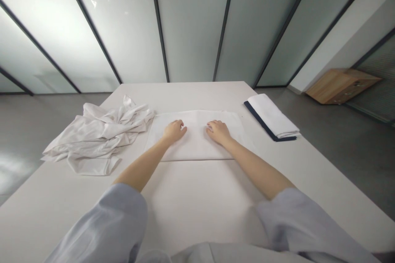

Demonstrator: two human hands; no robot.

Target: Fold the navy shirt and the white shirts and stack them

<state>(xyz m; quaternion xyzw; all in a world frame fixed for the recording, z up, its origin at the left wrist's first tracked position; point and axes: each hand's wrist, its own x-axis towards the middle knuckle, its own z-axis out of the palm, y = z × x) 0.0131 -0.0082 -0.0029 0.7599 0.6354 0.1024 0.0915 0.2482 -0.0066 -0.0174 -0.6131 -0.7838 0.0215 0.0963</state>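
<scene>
A white cloth (196,146), folded into a flat rectangle, lies in the middle of the table with a straight edge toward me. My left hand (175,130) rests on its left half, fingers loosely bent and thumb apart, gripping nothing that I can see. On the right half sits my right hand (217,131), likewise loosely curved with the thumb apart and nothing visible in it. Close to the cloth's left edge is a crumpled heap of white fabric (106,129).
At the table's right edge, a folded white cloth (273,116) lies on top of a dark navy folded cloth (262,124). The white table (197,197) stands before frosted glass panels (194,24). A wooden cabinet (336,84) is on the floor at far right.
</scene>
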